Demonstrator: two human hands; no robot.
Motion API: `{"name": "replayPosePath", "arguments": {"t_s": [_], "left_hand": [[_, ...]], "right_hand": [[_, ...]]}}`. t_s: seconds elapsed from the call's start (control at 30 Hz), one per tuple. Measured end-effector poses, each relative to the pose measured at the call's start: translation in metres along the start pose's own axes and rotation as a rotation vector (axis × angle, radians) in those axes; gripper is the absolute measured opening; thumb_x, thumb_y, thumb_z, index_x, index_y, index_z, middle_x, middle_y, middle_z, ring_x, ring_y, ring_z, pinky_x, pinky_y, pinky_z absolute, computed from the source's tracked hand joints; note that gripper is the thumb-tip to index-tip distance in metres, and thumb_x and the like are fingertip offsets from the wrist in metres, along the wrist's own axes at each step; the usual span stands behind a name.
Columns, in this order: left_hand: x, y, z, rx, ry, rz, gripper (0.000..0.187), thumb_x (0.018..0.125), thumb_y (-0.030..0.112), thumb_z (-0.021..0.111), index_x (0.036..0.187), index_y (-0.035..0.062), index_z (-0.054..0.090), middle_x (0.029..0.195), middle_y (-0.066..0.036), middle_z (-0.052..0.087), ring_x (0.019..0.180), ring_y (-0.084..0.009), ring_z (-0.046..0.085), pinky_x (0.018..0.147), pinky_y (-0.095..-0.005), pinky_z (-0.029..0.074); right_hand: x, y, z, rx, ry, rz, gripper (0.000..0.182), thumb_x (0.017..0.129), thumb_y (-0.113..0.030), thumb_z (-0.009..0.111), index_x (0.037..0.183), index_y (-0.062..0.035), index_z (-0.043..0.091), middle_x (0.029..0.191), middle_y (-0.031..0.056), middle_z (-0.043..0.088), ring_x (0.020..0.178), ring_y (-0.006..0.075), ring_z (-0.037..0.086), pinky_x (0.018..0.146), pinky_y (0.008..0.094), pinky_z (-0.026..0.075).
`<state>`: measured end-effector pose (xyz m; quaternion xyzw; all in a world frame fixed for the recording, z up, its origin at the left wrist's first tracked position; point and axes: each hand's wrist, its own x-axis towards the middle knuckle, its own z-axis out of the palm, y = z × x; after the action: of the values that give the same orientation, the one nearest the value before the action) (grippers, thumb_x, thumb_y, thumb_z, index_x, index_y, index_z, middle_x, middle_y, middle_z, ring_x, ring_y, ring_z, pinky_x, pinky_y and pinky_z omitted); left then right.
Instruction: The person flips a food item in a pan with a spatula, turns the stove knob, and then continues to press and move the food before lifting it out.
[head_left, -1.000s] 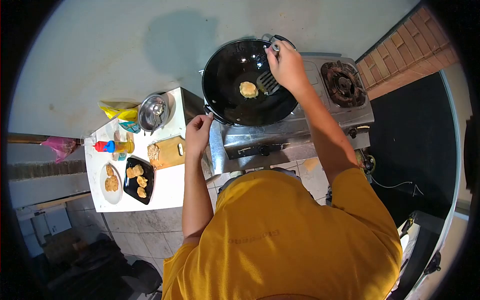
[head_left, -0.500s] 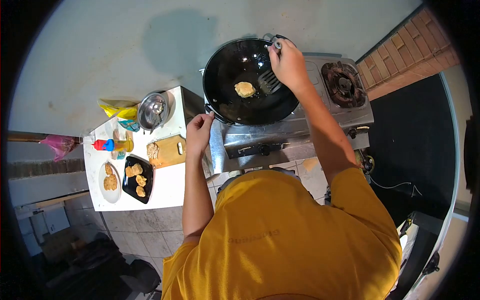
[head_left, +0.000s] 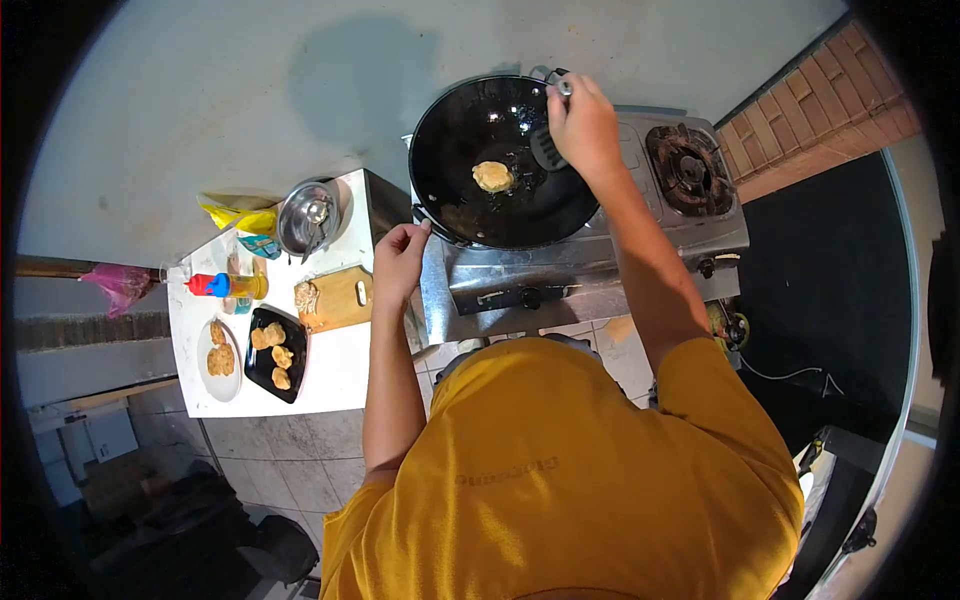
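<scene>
A large black wok (head_left: 450, 125) sits on the stove, with one golden-brown piece of food (head_left: 492, 177) lying near its middle among dark oil. My left hand (head_left: 402, 257) pinches the wok's side handle (head_left: 424, 215) at the lower left rim. Over the right side of the wok, my right hand (head_left: 584, 125) is closed around the handle of a slotted spatula (head_left: 546, 150). The spatula's head is inside the wok, to the right of the food and apart from it. My fingers cover most of its handle.
The steel stove (head_left: 590, 255) has a bare second burner (head_left: 690, 170) on the right. On the white table (head_left: 335, 385) at left stand a black plate (head_left: 291, 395) and a white plate (head_left: 232, 388) with fried pieces, a wooden cutting board (head_left: 335, 312), a metal bowl (head_left: 290, 225) and squeeze bottles (head_left: 240, 287).
The spatula head has turned and shifted slightly up, away from the food. My right hand has moved a little to the right. My left hand stays at the wok handle.
</scene>
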<state>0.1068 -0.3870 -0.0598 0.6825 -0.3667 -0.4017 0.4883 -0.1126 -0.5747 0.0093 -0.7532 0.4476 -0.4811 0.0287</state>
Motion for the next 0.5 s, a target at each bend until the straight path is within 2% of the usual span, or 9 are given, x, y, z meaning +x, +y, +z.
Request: {"name": "replayPosePath", "arguments": {"t_s": [0.1, 0.27, 0.37, 0.43, 0.5], "left_hand": [[0.0016, 0.0003, -0.0001, 0.006, -0.01, 0.016, 0.027, 0.09, 0.025, 0.063, 0.079, 0.0001, 0.062, 0.066, 0.004, 0.05, 0.063, -0.0058, 0.041, 0.057, -0.0221, 0.034], [-0.0015, 0.0033, -0.0004, 0.032, 0.001, -0.017, 0.028, 0.091, 0.025, 0.063, 0.079, -0.0003, 0.062, 0.066, 0.003, 0.051, 0.064, -0.0062, 0.042, 0.058, -0.0226, 0.034], [0.0015, 0.0001, 0.0005, 0.019, -0.004, 0.021, 0.028, 0.091, 0.025, 0.063, 0.079, -0.0002, 0.062, 0.067, 0.003, 0.052, 0.064, -0.0063, 0.042, 0.058, -0.0228, 0.035], [0.0001, 0.003, -0.0002, 0.021, -0.007, -0.009, 0.027, 0.091, 0.025, 0.063, 0.079, -0.0002, 0.063, 0.068, 0.003, 0.052, 0.065, -0.0062, 0.042, 0.058, -0.0227, 0.035], [-0.0022, 0.006, -0.0002, 0.012, -0.009, -0.032, 0.027, 0.09, 0.024, 0.063, 0.08, -0.0001, 0.063, 0.068, 0.003, 0.053, 0.065, -0.0061, 0.043, 0.059, -0.0226, 0.035]], "right_hand": [[0.0001, 0.0041, 0.0025, 0.096, -0.033, 0.024, 0.016, 0.084, -0.013, 0.062, 0.089, 0.0016, 0.057, 0.082, 0.0184, 0.059, 0.075, 0.0387, 0.058, 0.068, 0.0434, 0.047], [-0.0011, 0.0057, 0.0029, 0.039, 0.028, -0.014, 0.015, 0.084, -0.013, 0.062, 0.086, 0.0012, 0.056, 0.081, 0.018, 0.058, 0.075, 0.0395, 0.057, 0.066, 0.0432, 0.046], [-0.0008, 0.0048, -0.0001, 0.101, -0.08, 0.026, 0.015, 0.084, -0.012, 0.061, 0.086, 0.0012, 0.055, 0.081, 0.0176, 0.058, 0.076, 0.0396, 0.057, 0.065, 0.0432, 0.046], [0.0009, 0.0027, -0.0013, 0.109, 0.027, 0.027, 0.015, 0.084, -0.012, 0.061, 0.086, 0.001, 0.055, 0.081, 0.0172, 0.058, 0.076, 0.0388, 0.057, 0.065, 0.043, 0.046], [-0.0028, 0.0041, 0.0029, 0.087, 0.004, 0.008, 0.015, 0.084, -0.012, 0.061, 0.086, 0.001, 0.055, 0.081, 0.0173, 0.057, 0.075, 0.0387, 0.057, 0.065, 0.0432, 0.046]]}}
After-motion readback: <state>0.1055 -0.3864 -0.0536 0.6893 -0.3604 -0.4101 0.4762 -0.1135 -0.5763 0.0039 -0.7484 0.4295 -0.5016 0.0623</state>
